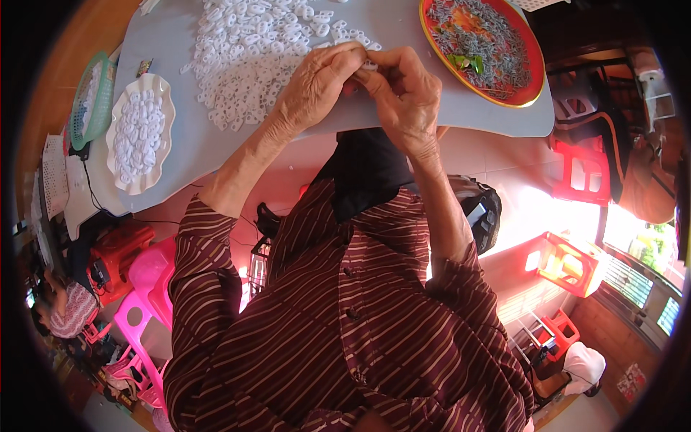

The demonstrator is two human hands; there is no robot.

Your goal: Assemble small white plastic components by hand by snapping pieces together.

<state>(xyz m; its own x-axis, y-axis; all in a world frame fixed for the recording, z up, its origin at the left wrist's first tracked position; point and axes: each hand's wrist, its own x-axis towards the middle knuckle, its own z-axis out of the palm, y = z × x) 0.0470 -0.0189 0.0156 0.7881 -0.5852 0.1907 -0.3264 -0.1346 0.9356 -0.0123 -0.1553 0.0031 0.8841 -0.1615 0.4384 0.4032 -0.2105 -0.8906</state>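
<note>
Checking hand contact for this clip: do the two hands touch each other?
Touching. The head view shows the left hand and right hand meeting at the fingertips, pinching a small white piece above the grey table.

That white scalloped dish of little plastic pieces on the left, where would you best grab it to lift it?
Probably by the wavy rim of the white dish, from its open near-right side. The rim flares out past the heaped white pieces, and the green basket crowds the far-left edge.

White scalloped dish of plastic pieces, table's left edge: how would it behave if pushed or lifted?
The white scalloped dish looks shallow, so probably slides rather than tips. Its white plastic pieces are heaped loose; a tilt would likely spill them. Probably light.
</note>
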